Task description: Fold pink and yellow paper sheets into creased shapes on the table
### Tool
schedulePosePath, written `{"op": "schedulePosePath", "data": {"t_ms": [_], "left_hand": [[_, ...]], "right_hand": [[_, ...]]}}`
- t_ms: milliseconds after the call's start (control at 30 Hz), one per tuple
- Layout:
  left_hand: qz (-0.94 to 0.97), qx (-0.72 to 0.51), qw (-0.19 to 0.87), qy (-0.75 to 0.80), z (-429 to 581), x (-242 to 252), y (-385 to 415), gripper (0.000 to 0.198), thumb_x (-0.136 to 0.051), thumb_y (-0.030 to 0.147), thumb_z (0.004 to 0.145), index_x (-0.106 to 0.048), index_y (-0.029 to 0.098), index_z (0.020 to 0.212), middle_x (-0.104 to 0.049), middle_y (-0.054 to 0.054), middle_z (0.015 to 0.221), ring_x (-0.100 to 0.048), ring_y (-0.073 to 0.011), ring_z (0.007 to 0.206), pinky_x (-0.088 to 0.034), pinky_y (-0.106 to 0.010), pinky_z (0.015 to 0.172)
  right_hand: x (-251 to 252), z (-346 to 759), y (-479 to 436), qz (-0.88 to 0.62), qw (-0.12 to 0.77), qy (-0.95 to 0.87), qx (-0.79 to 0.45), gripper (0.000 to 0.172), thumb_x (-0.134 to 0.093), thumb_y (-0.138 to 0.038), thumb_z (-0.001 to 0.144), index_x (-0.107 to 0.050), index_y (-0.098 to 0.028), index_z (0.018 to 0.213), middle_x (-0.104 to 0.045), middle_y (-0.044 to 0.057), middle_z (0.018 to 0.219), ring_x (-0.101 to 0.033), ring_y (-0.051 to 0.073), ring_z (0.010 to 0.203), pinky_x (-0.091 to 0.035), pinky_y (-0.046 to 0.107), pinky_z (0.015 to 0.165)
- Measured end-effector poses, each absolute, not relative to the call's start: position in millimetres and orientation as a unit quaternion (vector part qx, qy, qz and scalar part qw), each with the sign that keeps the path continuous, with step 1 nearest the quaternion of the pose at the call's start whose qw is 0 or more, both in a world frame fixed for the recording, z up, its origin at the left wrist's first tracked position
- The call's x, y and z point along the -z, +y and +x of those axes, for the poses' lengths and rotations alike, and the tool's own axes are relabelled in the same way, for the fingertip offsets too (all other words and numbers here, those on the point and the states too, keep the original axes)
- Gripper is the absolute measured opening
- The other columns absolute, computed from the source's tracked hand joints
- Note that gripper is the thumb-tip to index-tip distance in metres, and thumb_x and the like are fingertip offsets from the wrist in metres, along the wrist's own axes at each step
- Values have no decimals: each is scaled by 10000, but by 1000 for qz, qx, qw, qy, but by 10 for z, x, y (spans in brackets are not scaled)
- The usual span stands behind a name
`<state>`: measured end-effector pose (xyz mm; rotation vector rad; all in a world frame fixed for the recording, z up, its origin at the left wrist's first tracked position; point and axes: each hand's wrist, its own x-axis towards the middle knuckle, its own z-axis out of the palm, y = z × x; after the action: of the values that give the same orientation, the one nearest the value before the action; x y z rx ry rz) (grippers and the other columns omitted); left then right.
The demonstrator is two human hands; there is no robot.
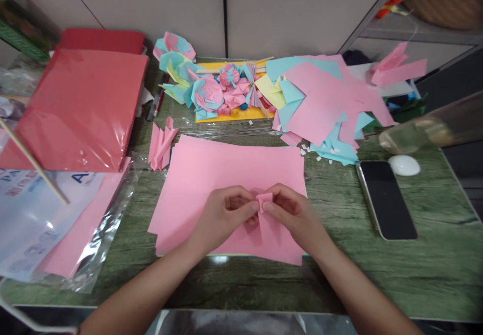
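Between my two hands is a small folded piece of pink paper (pixel 266 198), held above a stack of pink paper sheets (pixel 211 174). My left hand (pixel 230 208) pinches its left edge between thumb and fingers. On the other side, my right hand (pixel 292 212) grips it with the thumb pressed on its front. A narrow part of the piece seems to hang below the fingers, though it blends with the pink sheets behind. To the left of the stack lies a pleated pink paper piece (pixel 162 145).
Paper flowers (pixel 207 93) lie on a yellow board at the back. Pink and blue paper scraps (pixel 317 98) are heaped to the right. A phone (pixel 388 199) and a white oval object (pixel 404 165) sit at right. Red paper packs (pixel 83 108) and a wooden stick (pixel 33 161) are left.
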<state>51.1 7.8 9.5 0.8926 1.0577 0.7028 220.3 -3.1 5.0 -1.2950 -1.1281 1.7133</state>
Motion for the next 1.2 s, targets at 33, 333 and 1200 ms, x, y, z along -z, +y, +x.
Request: {"op": "schedulePosePath", "data": {"t_ms": [33, 333, 1200], "left_hand": [[399, -319, 720, 470, 502, -99, 87, 164, -671, 284, 755, -622, 135, 706, -638, 8, 589, -605, -97, 547, -493, -198, 555], [410, -313, 701, 493, 514, -175, 142, 199, -695, 306, 727, -624, 131, 662, -632, 7, 543, -578, -85, 497, -491, -187, 525], [531, -288, 611, 511, 520, -120, 115, 134, -598, 253, 792, -583, 155, 701, -569, 30, 611, -520, -79, 564, -419, -183, 555]], "right_hand": [[-52, 2204, -26, -501, 350, -436, -661, 107, -658, -287, 761, -586, -216, 798, -525, -36, 710, -489, 106, 688, -393, 231, 639], [-43, 2210, -37, -511, 335, -443, -656, 134, -653, -326, 768, -584, -212, 777, -535, -29, 698, -510, 119, 695, -407, 254, 646], [-53, 2212, -29, -527, 317, -440, -655, 175, -635, -358, 773, -565, -204, 728, -499, -31, 680, -442, 107, 630, -350, 249, 573]]}}
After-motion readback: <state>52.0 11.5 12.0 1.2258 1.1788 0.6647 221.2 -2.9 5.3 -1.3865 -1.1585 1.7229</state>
